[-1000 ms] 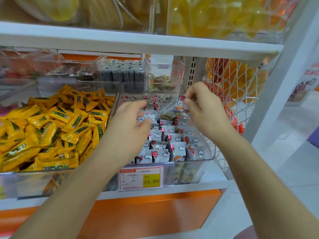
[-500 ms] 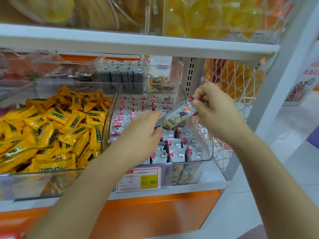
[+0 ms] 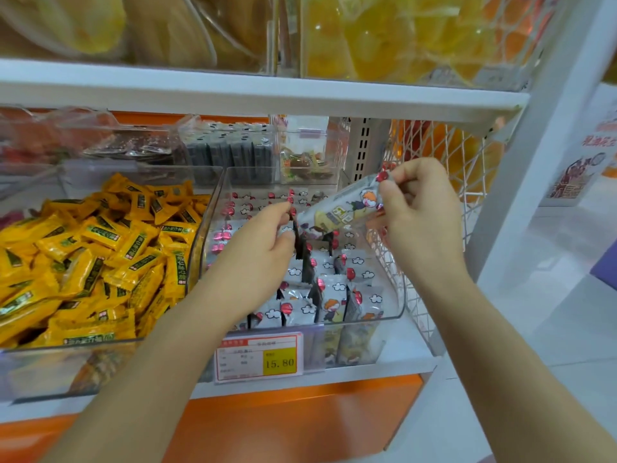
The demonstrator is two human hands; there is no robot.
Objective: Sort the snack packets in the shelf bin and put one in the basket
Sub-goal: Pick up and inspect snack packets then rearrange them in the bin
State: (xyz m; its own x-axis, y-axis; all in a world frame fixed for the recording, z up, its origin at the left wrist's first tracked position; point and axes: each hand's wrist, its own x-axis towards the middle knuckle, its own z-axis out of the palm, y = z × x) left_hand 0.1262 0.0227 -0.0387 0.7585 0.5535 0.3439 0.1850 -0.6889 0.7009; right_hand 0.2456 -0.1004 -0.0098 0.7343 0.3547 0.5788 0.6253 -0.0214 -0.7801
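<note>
A clear shelf bin [image 3: 399, 295] holds several white snack packets [image 3: 334, 295] printed with clouds and red balloons, standing in rows. My right hand [image 3: 420, 215] pinches one such packet [image 3: 344, 208] by its top corner and holds it tilted above the bin's right side. My left hand [image 3: 263, 248] reaches into the bin and pinches the dark edge of another packet [image 3: 298, 242] between thumb and fingers. No basket for the packet is in view.
To the left stands a clear bin [image 3: 100, 359] heaped with yellow snack packets [image 3: 100, 255]. A price tag [image 3: 260, 357] hangs on the shelf front. White wire mesh [image 3: 434, 195] closes the shelf's right end. Smaller bins [image 3: 307, 155] sit behind; an upper shelf [image 3: 267, 91] overhangs.
My right hand has lifted its packet up and out to the right of the bin. My left hand has moved right and taken hold of a packet's edge.
</note>
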